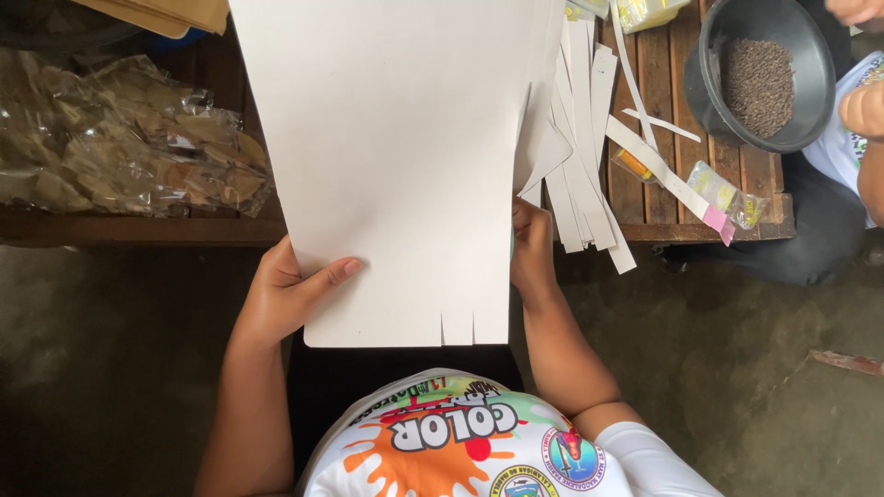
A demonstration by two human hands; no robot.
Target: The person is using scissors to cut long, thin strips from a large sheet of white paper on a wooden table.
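White short-sleeved shirt (479, 442), multicolour paint-splat print on front, round emblems near sleeve; forearms, both hands bare, no jewellery.

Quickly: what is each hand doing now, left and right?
Left hand: grips the white sheet.
Right hand: holds the same sheet's right edge.

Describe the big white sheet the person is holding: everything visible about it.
The white sheet looks like thin, matte card or stiff paper, plain and unprinted. It is large, runs out of view at the top, and lies over the edge of the wooden bench. Its near left corner is rounded; short cuts notch its near edge toward the right. The left hand grips its left edge, thumb on top; the right hand holds its right edge, beside a heap of cut white strips.
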